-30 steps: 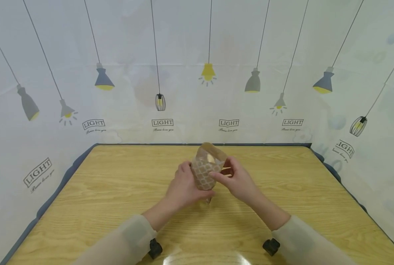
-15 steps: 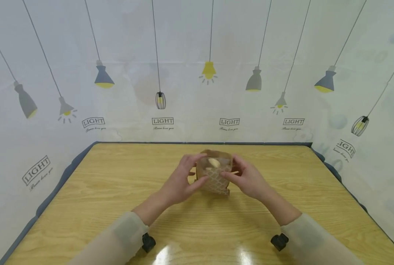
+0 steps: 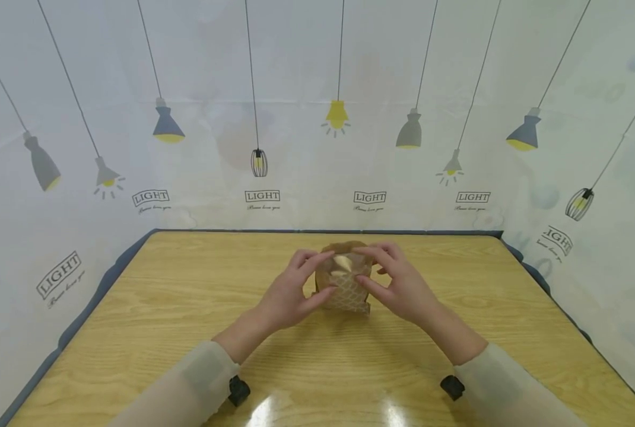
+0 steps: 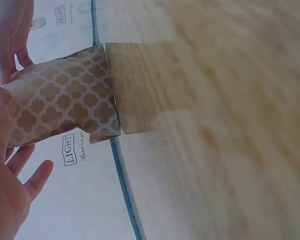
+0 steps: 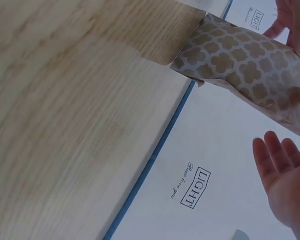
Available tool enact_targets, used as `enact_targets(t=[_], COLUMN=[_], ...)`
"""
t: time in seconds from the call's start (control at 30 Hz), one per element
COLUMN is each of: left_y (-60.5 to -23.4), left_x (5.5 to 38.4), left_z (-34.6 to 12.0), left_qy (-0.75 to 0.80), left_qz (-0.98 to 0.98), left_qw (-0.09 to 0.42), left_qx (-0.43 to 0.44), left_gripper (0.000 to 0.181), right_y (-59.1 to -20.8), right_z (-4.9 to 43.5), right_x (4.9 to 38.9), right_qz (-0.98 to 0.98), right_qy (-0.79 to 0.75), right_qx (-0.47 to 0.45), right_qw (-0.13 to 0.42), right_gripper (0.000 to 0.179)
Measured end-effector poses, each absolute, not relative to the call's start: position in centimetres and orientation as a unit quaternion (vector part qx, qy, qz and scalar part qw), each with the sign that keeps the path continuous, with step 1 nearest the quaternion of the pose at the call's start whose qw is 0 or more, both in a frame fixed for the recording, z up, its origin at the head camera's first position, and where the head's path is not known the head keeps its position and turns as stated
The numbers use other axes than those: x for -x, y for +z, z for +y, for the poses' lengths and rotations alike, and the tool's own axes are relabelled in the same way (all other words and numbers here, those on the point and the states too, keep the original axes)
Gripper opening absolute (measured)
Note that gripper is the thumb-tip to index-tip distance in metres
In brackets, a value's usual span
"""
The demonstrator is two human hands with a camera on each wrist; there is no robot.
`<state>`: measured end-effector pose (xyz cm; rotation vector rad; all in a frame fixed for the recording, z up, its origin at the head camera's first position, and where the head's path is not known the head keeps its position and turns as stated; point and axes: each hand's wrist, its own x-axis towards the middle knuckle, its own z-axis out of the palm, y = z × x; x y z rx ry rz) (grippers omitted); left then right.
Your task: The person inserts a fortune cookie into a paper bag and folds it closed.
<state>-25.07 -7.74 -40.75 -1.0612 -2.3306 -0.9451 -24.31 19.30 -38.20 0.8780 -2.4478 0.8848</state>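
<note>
A brown paper bag with a pale lattice print stands on the wooden table, its mouth up and open. Inside the mouth show pale yellowish pieces of a kind that I cannot tell. My left hand holds the bag's left side, thumb on the front and index finger at the rim. On the other side my right hand holds it likewise, index finger over the rim and thumb on the front. Both wrist views show the bag's patterned front and its base on the tabletop; the lower fingers stick out away from it.
The wooden table has a dark blue edge along the back and sides. White curtain walls printed with lamps surround it. A black wrist camera sits at the left cuff and another at the right.
The bag, earlier tilted and lifted, now stands upright on the table. The left hand has shifted from round its body to its left side; the right index finger has moved over the rim.
</note>
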Motion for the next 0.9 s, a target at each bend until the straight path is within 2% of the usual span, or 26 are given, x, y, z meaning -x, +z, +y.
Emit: enact_targets(t=[0.33, 0.5, 0.6, 0.7, 0.77, 0.83, 0.9], left_y=[-40.6, -40.6, -40.7, -40.7, -40.6, -40.6, -40.4], left_x=[25.1, 25.2, 25.2, 25.3, 25.4, 25.5, 25.7], left_z=[-7.5, -7.3, -7.2, -7.0, -6.8, -6.7, -6.5], left_qy=[-0.34, -0.399, -0.454, -0.506, -0.534, -0.559, -0.574], left_qz=[-0.839, -0.815, -0.788, -0.766, -0.76, -0.755, -0.757], left_qw=[0.208, 0.18, 0.157, 0.137, 0.126, 0.113, 0.101], left_qx=[0.372, 0.381, 0.385, 0.373, 0.348, 0.323, 0.296], left_gripper=[0.052, 0.041, 0.048, 0.068, 0.076, 0.075, 0.067], right_y=[-37.9, -37.9, -38.0, -38.1, -38.1, -38.2, -38.4], right_z=[18.8, 18.7, 18.6, 18.6, 18.7, 18.7, 18.7], right_x=[24.0, 24.1, 24.1, 24.1, 24.1, 24.2, 24.3], right_qz=[-0.888, -0.892, -0.89, -0.882, -0.875, -0.868, -0.864], right_qy=[0.226, 0.214, 0.221, 0.239, 0.26, 0.287, 0.325], right_qx=[-0.328, -0.329, -0.332, -0.342, -0.351, -0.352, -0.341], right_qw=[0.23, 0.225, 0.22, 0.218, 0.211, 0.199, 0.179], right_gripper=[0.032, 0.026, 0.026, 0.024, 0.026, 0.033, 0.048])
